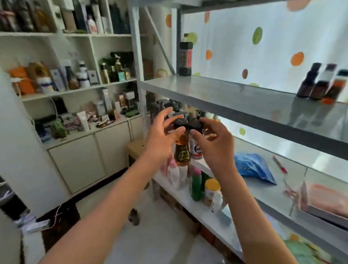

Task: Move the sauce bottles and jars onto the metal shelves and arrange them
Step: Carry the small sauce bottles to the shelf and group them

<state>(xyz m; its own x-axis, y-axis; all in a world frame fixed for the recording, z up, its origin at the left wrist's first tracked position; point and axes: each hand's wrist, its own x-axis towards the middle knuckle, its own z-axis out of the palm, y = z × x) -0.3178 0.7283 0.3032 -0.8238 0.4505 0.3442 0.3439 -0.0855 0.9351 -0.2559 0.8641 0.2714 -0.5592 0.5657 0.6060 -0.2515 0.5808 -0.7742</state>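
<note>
Shelves of grey metal (240,98) run along the right side of a small room with a pale floor, backed by a white curtain (272,46) dotted orange and green. To the left stand white wall shelves (75,91) crowded with boxes and bottles above a closed cabinet (88,158).

In the single head view both forearms reach forward to the front edge of the middle metal tier. The left hand (163,135) grips the black cap of an amber bottle (181,152), thumb and fingers curled around the top. The right hand (216,141) pinches the black cap of a white-labelled bottle (196,150) just beside it; the two bottles are touching or nearly so, and whether they stand on the tier or are lifted cannot be told. Behind the hands is a blurred cluster of dark-capped bottles (170,105), too smeared to count.

Above the grip, on the upper tier, one tall dark bottle (185,56) stands at the left end and three dark bottles (323,82) stand together far to the right. To the right of the hands, on the middle tier, lie one blue bag (255,167), one red pen (279,164) and one pink box (329,200). Below the hands, on the lower white shelf, are pink and white bottles (173,171), one green bottle (195,184) and one jar with an orange lid (212,190).
</note>
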